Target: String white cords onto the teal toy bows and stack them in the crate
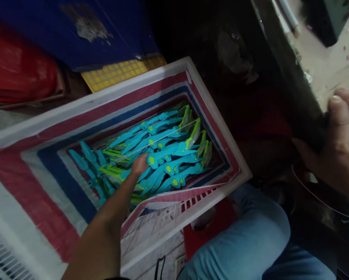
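A white plastic crate lined with a red, white and blue striped woven sack holds a heap of several teal and lime-green plastic pieces. My left hand reaches down into the crate and rests on the heap, its fingertips buried among the pieces. My right hand is out at the right, fingers wrapped round the dark edge of a worktop. A thin white cord trails below that hand.
A yellow gridded crate lies behind the white one, under a blue panel. A red bundle sits at the far left. My jeans-clad knee and a red stool are beside the crate's near corner.
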`<control>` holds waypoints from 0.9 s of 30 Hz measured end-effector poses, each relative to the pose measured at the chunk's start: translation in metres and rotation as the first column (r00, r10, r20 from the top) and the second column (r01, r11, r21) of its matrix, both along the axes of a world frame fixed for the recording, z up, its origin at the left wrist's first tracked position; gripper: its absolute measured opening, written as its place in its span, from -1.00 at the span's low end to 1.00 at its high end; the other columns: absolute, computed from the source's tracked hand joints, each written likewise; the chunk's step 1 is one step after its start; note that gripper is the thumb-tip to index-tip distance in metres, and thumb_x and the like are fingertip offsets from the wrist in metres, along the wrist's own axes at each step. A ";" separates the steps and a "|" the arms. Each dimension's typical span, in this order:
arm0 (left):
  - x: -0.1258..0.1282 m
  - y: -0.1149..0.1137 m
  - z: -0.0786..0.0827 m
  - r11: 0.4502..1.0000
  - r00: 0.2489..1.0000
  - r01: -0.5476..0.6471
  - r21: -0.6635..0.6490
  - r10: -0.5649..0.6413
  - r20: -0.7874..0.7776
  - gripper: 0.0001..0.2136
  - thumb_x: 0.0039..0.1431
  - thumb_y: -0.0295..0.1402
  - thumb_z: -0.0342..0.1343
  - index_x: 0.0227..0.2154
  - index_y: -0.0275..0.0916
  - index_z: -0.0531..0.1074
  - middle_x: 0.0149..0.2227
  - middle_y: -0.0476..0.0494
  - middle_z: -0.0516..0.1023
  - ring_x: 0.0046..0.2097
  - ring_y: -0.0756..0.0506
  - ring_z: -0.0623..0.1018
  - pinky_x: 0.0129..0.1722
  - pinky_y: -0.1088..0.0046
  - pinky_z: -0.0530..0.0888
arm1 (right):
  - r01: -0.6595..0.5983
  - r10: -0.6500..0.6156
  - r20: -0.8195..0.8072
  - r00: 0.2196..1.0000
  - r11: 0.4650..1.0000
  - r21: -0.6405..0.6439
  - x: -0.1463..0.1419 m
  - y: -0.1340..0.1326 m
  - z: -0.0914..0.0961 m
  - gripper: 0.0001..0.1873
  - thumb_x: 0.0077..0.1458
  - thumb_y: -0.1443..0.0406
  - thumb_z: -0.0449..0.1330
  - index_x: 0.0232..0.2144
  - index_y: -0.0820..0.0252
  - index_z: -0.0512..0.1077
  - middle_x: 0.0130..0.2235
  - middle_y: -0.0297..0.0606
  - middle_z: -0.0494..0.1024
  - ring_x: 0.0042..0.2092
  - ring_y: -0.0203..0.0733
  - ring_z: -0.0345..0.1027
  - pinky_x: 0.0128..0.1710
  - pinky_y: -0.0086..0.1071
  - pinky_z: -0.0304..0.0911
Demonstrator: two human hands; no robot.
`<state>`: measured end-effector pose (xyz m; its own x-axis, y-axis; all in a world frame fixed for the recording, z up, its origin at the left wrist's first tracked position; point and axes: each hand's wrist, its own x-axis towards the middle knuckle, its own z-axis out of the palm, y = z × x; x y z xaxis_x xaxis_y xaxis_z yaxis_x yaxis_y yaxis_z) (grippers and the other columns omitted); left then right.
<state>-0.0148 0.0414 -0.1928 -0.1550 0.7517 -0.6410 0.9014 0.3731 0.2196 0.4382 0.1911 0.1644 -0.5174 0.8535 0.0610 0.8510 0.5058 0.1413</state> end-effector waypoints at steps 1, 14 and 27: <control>-0.004 0.005 0.001 1.000 1.000 -0.003 0.000 0.003 -0.022 -0.68 0.09 -0.53 0.00 -0.06 -0.36 0.39 0.00 -0.28 0.51 0.03 -0.20 0.49 0.00 0.39 0.38 | 0.004 -0.004 0.002 1.000 1.000 -0.008 -0.001 0.000 0.000 -0.05 0.16 -0.10 0.02 0.40 0.06 -0.32 0.41 0.01 -0.09 0.36 0.41 -0.13 0.20 0.38 0.07; -0.008 0.065 -0.029 0.993 0.992 -0.116 0.028 0.117 -0.044 -0.50 0.13 -0.46 0.03 0.14 -0.48 0.16 0.11 -0.48 0.34 0.17 -0.40 0.28 0.12 0.02 0.22 | 0.018 -0.018 0.002 1.000 1.000 0.002 -0.008 -0.004 0.002 -0.06 0.17 -0.09 0.04 0.40 0.02 -0.31 0.41 -0.02 -0.09 0.37 0.35 -0.14 0.23 0.34 0.05; 0.114 0.039 0.044 0.852 0.880 -0.472 0.225 0.442 0.175 -0.31 -0.03 -0.41 0.02 0.20 -0.59 0.08 0.29 -0.64 0.13 0.36 -0.47 0.09 0.30 -0.04 0.08 | 0.095 -0.101 -0.067 0.993 0.992 -0.083 -0.016 0.000 -0.015 -0.28 0.13 0.42 0.03 0.32 0.48 -0.03 0.37 0.15 0.00 0.41 0.19 -0.20 0.36 0.19 -0.20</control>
